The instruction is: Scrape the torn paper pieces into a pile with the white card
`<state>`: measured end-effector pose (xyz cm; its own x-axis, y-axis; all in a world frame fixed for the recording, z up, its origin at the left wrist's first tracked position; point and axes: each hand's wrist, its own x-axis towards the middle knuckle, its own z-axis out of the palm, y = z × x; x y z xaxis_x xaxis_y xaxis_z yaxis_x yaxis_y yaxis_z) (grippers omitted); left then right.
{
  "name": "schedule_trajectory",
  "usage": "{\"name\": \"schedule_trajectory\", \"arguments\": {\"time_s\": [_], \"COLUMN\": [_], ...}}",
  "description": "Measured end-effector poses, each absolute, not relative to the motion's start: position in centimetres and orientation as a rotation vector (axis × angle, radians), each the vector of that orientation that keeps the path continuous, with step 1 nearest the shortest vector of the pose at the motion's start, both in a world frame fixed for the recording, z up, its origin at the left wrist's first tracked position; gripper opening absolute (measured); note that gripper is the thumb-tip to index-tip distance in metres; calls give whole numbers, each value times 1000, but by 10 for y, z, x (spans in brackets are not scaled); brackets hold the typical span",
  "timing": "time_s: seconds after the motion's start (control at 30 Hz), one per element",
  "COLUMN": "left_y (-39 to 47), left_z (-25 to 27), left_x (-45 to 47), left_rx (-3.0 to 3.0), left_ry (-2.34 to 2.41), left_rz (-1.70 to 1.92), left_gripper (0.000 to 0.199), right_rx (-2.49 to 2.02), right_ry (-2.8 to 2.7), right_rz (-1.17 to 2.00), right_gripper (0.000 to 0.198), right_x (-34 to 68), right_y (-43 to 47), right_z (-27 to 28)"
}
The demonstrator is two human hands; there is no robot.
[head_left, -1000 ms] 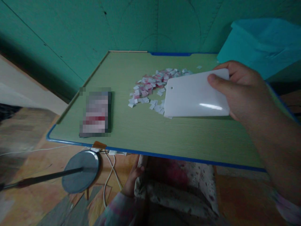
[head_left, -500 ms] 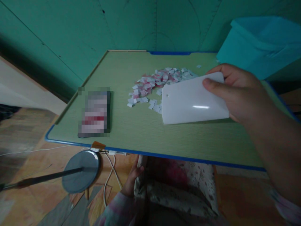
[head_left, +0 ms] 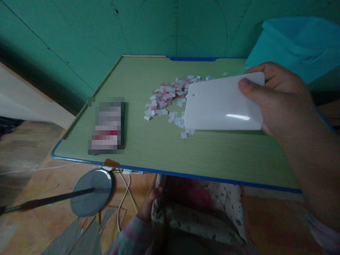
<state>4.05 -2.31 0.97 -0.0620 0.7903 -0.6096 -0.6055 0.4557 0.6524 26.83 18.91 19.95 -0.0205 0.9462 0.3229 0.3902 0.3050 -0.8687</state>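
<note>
There's the card (head_left: 223,102), three o'clock on the table (head_left: 138,145), your right hand (head_left: 281,95) clamped on its right end! Paper scraps (head_left: 167,95) spread from its left edge toward ten. Your left hand (head_left: 151,202), well apart, lies toward seven; can't tell if it's gripping.

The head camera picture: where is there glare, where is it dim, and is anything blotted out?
In the head view, a bright streak of glare lies on the white sheet in the right hand; in the same view, the left hand is dimly lit below the tabletop; and, also there, coarse square blocks hide the flat thing at left.
</note>
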Motion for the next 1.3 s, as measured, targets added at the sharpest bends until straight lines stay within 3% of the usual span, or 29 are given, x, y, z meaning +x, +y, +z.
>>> {"name": "schedule_trajectory", "arguments": {"time_s": [0.67,1.3], "left_y": [-22,-24], "left_z": [-1,-15], "left_x": [36,28], "left_rx": [198,265], "left_ry": [1222,1318], "left_rz": [1207,1224], "left_gripper": [55,56], "right_rx": [-1269,-1305], "right_ry": [-1765,-1660], "right_rz": [495,583], "right_gripper": [28,32], "right_x": [277,279], "right_y": [196,195], "right_z": [188,202]}}
